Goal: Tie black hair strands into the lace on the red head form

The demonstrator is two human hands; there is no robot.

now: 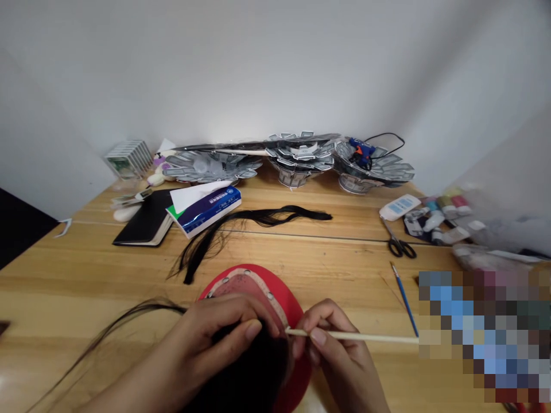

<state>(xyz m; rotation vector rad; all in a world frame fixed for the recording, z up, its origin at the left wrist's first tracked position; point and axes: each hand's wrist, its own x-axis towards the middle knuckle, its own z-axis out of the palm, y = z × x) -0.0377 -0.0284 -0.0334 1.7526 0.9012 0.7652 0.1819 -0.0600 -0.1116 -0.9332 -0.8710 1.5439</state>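
At lower centre, a wooden stick (379, 338) is being pinched by the right hand (338, 344), ideally steadily; left hand (219, 332): grip unclear

red base (293, 301), black hair (247, 370), cream stick (372, 337), blue tissue pack (210, 213)

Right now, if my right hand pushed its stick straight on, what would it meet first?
Probably the pale studded band, at the tip of the stick, then your left hand; depth is unclear.
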